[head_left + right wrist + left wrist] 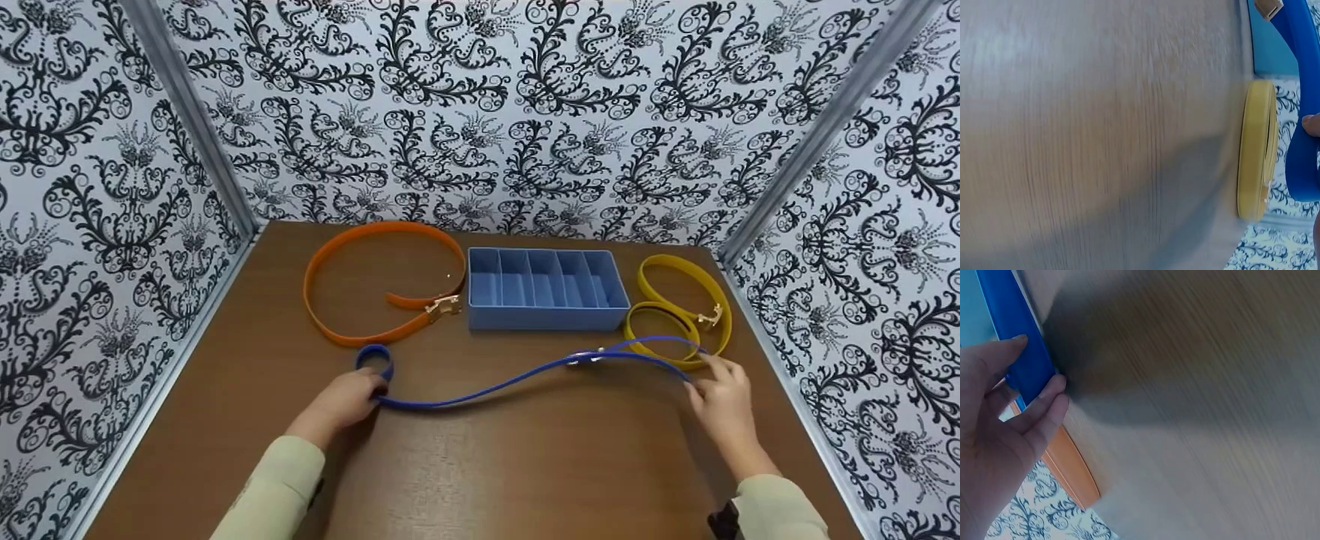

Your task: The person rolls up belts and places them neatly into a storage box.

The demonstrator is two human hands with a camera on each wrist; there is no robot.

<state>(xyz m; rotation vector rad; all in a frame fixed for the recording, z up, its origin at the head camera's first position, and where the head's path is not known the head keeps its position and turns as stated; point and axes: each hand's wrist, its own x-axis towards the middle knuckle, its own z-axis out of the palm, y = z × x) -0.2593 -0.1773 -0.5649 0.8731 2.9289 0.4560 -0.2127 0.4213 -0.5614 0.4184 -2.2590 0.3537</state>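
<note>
A blue belt (480, 391) stretches in a shallow wave between both hands in the head view. My left hand (352, 396) pinches it beside a small coiled loop; in the left wrist view the thumb lies on one face of the blue strap (1019, 332) and fingers curl at its edge. My right hand (724, 394) grips the belt where it bends back on itself, with the metal buckle (585, 357) hanging left of that bend. In the right wrist view, only a thumb tip and a sliver of finger show by the blue strap (1306, 67).
An orange belt (309, 289) lies in a wide loop at the back left. Beside it stands a blue box (547, 318) with several compartments. A yellow belt (679, 262) lies coiled at the back right, partly behind the blue one. Patterned walls enclose the brown table (480, 480).
</note>
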